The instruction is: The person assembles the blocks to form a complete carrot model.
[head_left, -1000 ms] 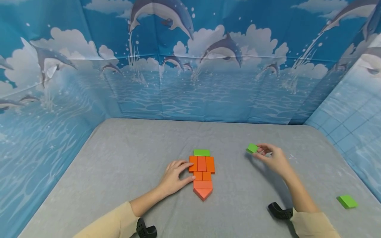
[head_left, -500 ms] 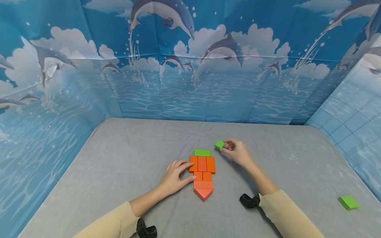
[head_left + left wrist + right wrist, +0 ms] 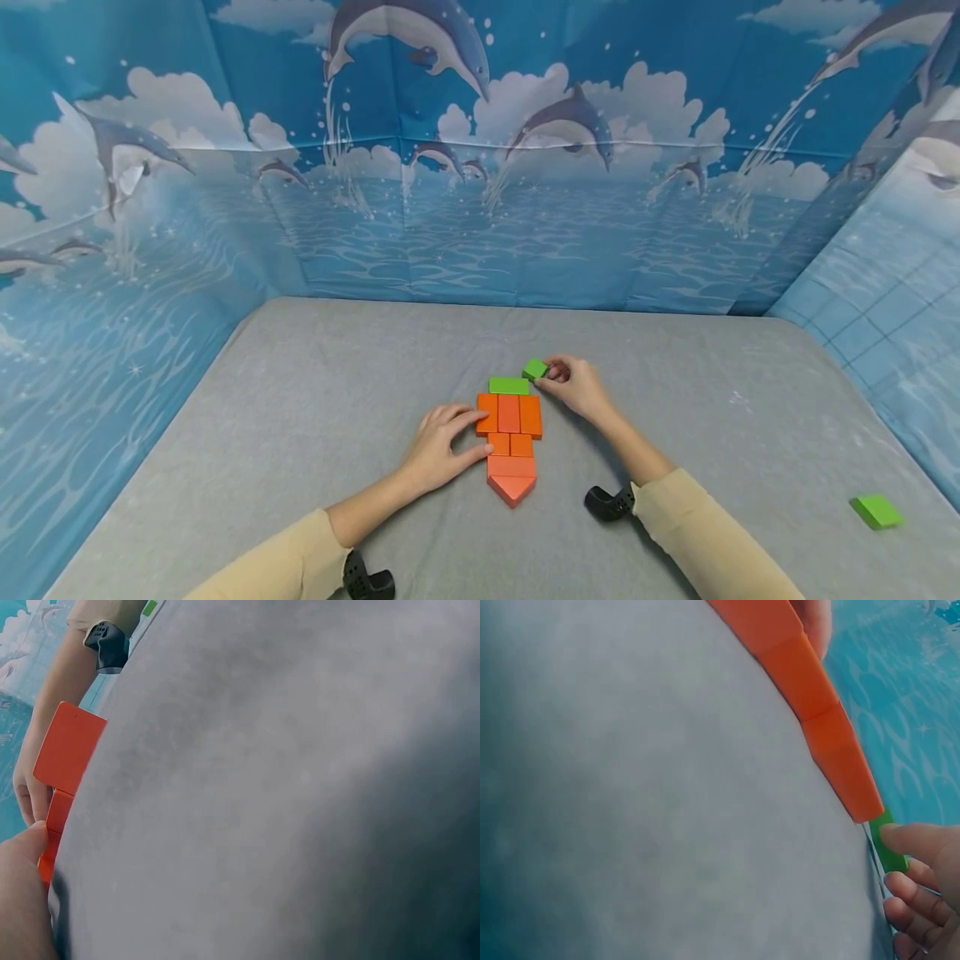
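Orange blocks (image 3: 508, 414) lie joined in a column on the grey cloth, with a reddish-orange triangular block (image 3: 512, 490) at the near end. Against the column's far end lies a flat green block (image 3: 508, 385). My left hand (image 3: 435, 451) rests at the column's left side, thumb and a fingertip touching the orange blocks. Between thumb and fingers, my right hand (image 3: 579, 389) pinches a small green block (image 3: 535, 369), tilted, just beyond the far right corner of the flat green one. In the right wrist view, the thumb partly covers green (image 3: 889, 853) near the orange blocks.
Another green block (image 3: 876, 512) lies apart at the far right of the grey cloth (image 3: 315, 367). Blue dolphin-print curtains (image 3: 450, 242) stand behind the table and along both sides. Each wrist carries a black strap-like device (image 3: 609, 503).
My right hand has carried the small green block leftward from the right, up to the far end of the column. The left hand has stayed in place.
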Demonstrator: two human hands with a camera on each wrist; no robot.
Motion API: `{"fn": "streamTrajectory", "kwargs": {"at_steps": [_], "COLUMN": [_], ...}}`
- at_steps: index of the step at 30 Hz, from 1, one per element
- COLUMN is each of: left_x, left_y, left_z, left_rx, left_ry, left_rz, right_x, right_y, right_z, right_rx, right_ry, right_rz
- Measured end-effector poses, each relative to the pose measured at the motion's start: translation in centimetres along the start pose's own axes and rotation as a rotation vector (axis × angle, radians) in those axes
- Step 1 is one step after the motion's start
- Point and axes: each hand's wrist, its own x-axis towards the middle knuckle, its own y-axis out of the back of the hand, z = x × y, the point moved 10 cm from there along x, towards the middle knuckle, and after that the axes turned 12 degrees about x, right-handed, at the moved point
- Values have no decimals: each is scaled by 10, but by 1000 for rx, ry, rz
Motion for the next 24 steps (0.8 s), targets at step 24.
{"fn": "streamTrajectory", "kwargs": {"at_steps": [24], "left_x": [0], "left_y": [3], "left_z": [2], "left_rx": [-4], "left_ry": [-11], "left_rz": [10], "right_x": [-1], "right_y": [-4], "right_z": [1], "right_rx": [-24], "right_ry": [-36], "right_rz": [-39]}}
